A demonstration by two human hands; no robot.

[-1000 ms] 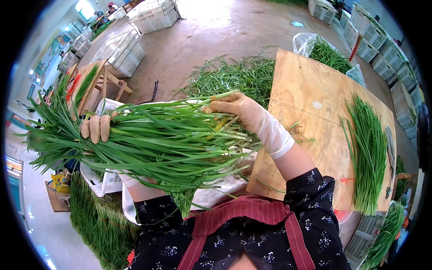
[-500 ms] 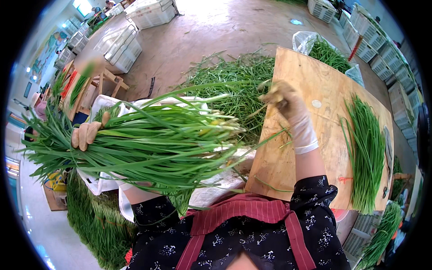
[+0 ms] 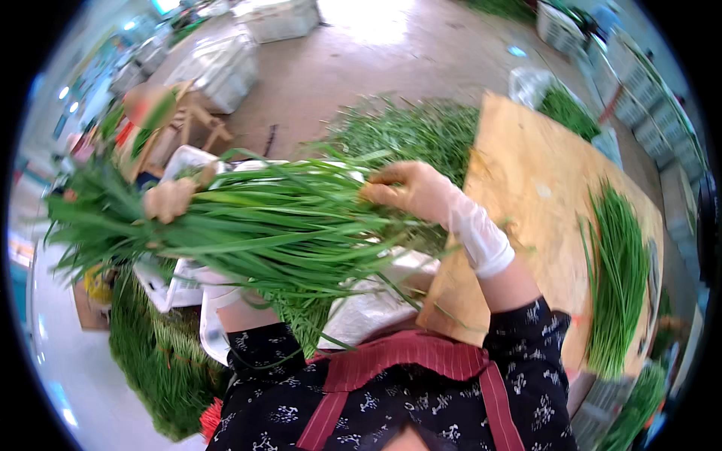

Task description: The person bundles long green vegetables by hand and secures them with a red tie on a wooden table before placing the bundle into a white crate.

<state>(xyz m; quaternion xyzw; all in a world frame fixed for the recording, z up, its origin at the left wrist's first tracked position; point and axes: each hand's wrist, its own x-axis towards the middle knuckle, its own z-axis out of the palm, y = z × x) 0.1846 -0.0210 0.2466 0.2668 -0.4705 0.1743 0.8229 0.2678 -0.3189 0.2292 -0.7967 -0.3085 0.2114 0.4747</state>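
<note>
A large bunch of garlic chives point(image 3: 278, 233) lies sideways in front of me, leafy tips to the left and pale stem ends to the right. My gloved left hand point(image 3: 168, 200) is wrapped round it toward the leafy end; the forearm passes beneath. At the stem ends, my gloved right hand point(image 3: 412, 189) pinches some yellowish stems between thumb and fingers. On the wooden board point(image 3: 511, 255) to the right rests another, neater bunch of chives point(image 3: 618, 278).
Loose green leaves point(image 3: 421, 135) are heaped on the floor beyond the board. White crates point(image 3: 218, 75) stand at the far left, more stacked crates point(image 3: 639, 90) at the far right. Bundled greens point(image 3: 158, 353) lie at lower left. A white basket point(image 3: 184, 289) sits under the held bunch.
My right hand has come left and down from above the board's edge to the stem ends, and its fingers have closed there. The left hand keeps its hold; the whole view has shifted slightly.
</note>
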